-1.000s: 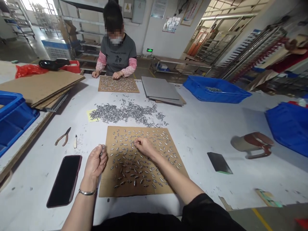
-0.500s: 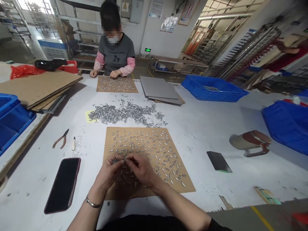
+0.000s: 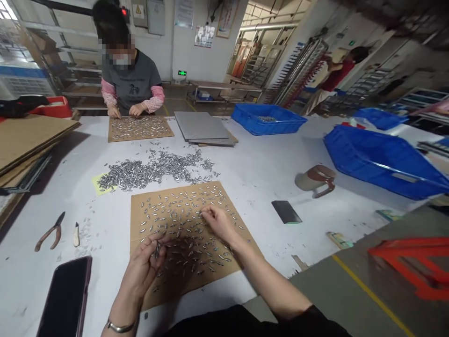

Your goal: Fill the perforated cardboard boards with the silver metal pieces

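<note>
My left hand [image 3: 145, 262], a bangle at its wrist, is curled round several small silver pieces above the lower left of a brown cardboard sheet [image 3: 157, 288]. My right hand [image 3: 217, 222] is over the upper right part of the sheet, fingertips pinched together at its surface; whatever they hold is too small to name. Many small pointed silver pieces lie spread over the cardboard. Beyond the sheet is a loose heap of silver pieces [image 3: 150, 171], its left end on a yellow paper [image 3: 96, 184].
Pliers [image 3: 51, 232], a small knife [image 3: 76, 235] and a phone [image 3: 65, 297] lie left. A mug [image 3: 315, 179], a dark block [image 3: 286, 212] and blue trays [image 3: 268, 126] stand right. A person [image 3: 131, 84] works across the table over another sheet [image 3: 140, 133].
My hands have moved apart: the right went forward and right to the sheet, the left stays back with its pieces. The view has turned to the right.
</note>
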The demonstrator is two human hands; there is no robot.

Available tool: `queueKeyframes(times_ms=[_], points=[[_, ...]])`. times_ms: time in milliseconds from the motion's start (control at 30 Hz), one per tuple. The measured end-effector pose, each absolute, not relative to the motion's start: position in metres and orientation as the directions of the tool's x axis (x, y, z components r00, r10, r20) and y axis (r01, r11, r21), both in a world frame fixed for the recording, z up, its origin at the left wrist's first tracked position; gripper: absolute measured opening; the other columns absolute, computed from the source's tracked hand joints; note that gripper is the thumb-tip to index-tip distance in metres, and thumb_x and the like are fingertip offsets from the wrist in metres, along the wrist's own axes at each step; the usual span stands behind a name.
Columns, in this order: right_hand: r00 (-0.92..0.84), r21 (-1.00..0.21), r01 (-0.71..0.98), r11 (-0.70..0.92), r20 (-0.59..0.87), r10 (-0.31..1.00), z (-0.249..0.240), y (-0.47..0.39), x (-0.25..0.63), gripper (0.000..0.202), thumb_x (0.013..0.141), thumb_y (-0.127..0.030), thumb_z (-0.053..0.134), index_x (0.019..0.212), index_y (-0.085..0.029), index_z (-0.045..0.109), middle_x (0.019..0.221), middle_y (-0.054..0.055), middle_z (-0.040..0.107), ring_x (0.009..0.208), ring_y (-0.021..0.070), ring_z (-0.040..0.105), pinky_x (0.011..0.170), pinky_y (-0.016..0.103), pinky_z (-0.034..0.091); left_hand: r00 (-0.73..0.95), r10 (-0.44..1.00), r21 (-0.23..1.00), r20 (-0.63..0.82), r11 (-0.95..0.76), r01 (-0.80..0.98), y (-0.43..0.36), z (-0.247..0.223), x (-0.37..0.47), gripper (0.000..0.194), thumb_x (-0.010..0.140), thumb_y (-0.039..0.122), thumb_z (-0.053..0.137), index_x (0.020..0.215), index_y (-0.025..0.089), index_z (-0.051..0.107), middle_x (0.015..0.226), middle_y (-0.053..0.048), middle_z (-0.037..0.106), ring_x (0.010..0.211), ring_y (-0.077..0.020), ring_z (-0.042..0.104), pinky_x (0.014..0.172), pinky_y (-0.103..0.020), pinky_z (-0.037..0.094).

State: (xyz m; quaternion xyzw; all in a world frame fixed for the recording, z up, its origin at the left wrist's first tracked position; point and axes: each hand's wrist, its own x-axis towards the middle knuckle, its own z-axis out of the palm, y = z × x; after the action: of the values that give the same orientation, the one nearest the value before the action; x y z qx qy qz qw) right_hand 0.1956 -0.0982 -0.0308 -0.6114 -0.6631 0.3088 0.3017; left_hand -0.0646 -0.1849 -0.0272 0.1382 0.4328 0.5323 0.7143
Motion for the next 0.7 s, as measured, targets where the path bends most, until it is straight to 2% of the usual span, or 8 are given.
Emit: queueKeyframes(times_ms=[100, 200, 333, 400, 500, 567, 633, 700], points=[[-0.107, -0.622, 0.775, 0.112, 0.046, 0.993, -0.039, -0.069, 0.218, 0.017, 0.095, -0.020, 0.054, 0.082, -0.020, 0.065, 0.083, 0.004, 0.070, 0.080, 0.0185, 0.063, 0.075, 0.029, 0.046, 0.023, 0.863, 0.638, -0.505, 0.391, -0.664, -0.183, -0.030, -0.066, 0.042, 0.062, 0.028, 0.095, 0.092, 0.014, 0.069, 0.096, -0.010, 0.078, 0.065, -0.0095, 0.064, 0.061, -0.018, 0.053], [-0.204, -0.504, 0.841, 0.196, 0.039, 0.978, -0.046, -0.049, 0.220, 0.019, 0.094, -0.015, 0.054, 0.078, -0.019, 0.063, 0.086, 0.005, 0.070, 0.088, 0.0187, 0.062, 0.079, 0.027, 0.044, 0.043, 0.870, 0.630, -0.492, 0.390, -0.672, -0.182, -0.031, -0.064, 0.039, 0.062, 0.029, 0.096, 0.085, 0.014, 0.068, 0.095, -0.010, 0.078, 0.066, -0.0102, 0.066, 0.064, -0.019, 0.056], [-0.226, -0.439, 0.879, 0.185, -0.044, 0.973, -0.043, -0.037, 0.213, 0.017, 0.094, -0.014, 0.057, 0.079, -0.018, 0.064, 0.086, 0.006, 0.070, 0.085, 0.0186, 0.062, 0.076, 0.027, 0.043, 0.085, 0.887, 0.623, -0.455, 0.385, -0.681, -0.181, -0.031, -0.065, 0.035, 0.068, 0.027, 0.092, 0.094, 0.012, 0.073, 0.102, -0.014, 0.078, 0.070, -0.0133, 0.069, 0.063, -0.021, 0.057], [-0.201, -0.446, 0.877, 0.176, -0.009, 0.980, -0.036, -0.041, 0.210, 0.013, 0.095, -0.016, 0.059, 0.085, -0.017, 0.066, 0.087, 0.007, 0.070, 0.086, 0.0195, 0.062, 0.078, 0.028, 0.045, 0.107, 0.884, 0.607, -0.456, 0.397, -0.689, -0.181, -0.032, -0.066, 0.032, 0.074, 0.027, 0.088, 0.099, 0.011, 0.074, 0.107, -0.016, 0.078, 0.077, -0.0168, 0.072, 0.067, -0.023, 0.059], [-0.194, -0.534, 0.810, 0.243, 0.147, 0.970, -0.024, -0.066, 0.197, 0.015, 0.100, -0.022, 0.055, 0.093, -0.018, 0.068, 0.092, 0.007, 0.071, 0.087, 0.0195, 0.063, 0.079, 0.030, 0.047, 0.187, 0.862, 0.556, -0.471, 0.455, -0.696, -0.181, -0.031, -0.065, 0.032, 0.084, 0.031, 0.079, 0.109, 0.011, 0.075, 0.120, -0.017, 0.075, 0.098, -0.0241, 0.075, 0.081, -0.030, 0.061], [-0.331, -0.595, 0.694, 0.405, 0.235, 0.914, -0.015, -0.094, 0.181, 0.021, 0.103, -0.027, 0.051, 0.094, -0.020, 0.069, 0.094, 0.005, 0.070, 0.086, 0.0178, 0.063, 0.079, 0.029, 0.048, 0.267, 0.835, 0.493, -0.481, 0.509, -0.705, -0.182, -0.030, -0.061, 0.035, 0.088, 0.035, 0.074, 0.114, 0.011, 0.075, 0.126, -0.017, 0.073, 0.111, -0.0272, 0.071, 0.093, -0.034, 0.058], [-0.544, -0.587, 0.548, 0.596, 0.291, 0.787, -0.007, -0.123, 0.161, 0.020, 0.104, -0.030, 0.051, 0.103, -0.023, 0.070, 0.097, 0.003, 0.070, 0.092, 0.0170, 0.063, 0.085, 0.029, 0.048, 0.324, 0.812, 0.434, -0.485, 0.545, -0.717, -0.184, -0.027, -0.054, 0.034, 0.090, 0.037, 0.072, 0.112, 0.011, 0.075, 0.123, -0.015, 0.074, 0.111, -0.0257, 0.070, 0.099, -0.036, 0.056], [-0.648, -0.501, 0.520, 0.691, 0.296, 0.702, -0.002, -0.146, 0.145, 0.020, 0.105, -0.029, 0.051, 0.111, -0.024, 0.069, 0.105, 0.004, 0.070, 0.100, 0.0183, 0.061, 0.093, 0.031, 0.045, 0.345, 0.796, 0.406, -0.497, 0.565, -0.719, -0.187, -0.024, -0.046, 0.029, 0.090, 0.036, 0.072, 0.109, 0.014, 0.075, 0.118, -0.011, 0.076, 0.102, -0.0216, 0.071, 0.099, -0.035, 0.055]])
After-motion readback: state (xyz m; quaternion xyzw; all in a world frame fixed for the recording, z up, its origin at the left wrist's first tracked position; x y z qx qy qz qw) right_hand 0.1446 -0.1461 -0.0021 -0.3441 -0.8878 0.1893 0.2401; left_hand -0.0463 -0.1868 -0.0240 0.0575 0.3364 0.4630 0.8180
